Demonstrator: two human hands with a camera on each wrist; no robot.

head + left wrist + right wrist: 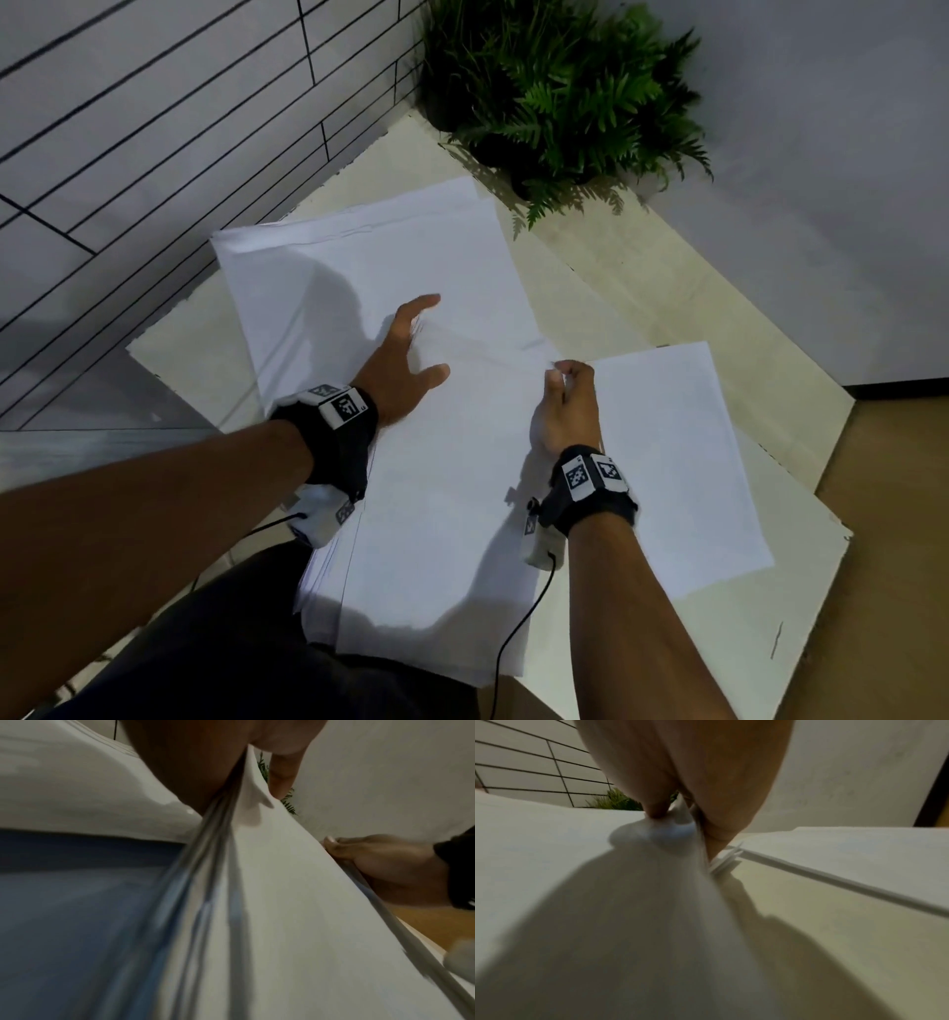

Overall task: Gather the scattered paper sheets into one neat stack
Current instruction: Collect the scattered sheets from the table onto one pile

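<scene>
Both hands on the near stack (436,514), which lies on the desk (801,575) and overhangs its near edge toward the person. Left hand (405,354): grip has the stack's left edge, thumb on top; the left wrist view shows several sheet edges fanned in that grip, the sheets lifted off the desk there. Right hand (565,406): fingers curled, pinching the stack's far right corner; the right wrist view shows thumb and fingers closed on a bunched corner. Far sheets (369,267) lie loosely offset at the far left, partly under the near stack. Right sheet (678,462) lies flat just right of the right hand, not squared with the rest. Plant (560,87) stands at the far corner.
</scene>
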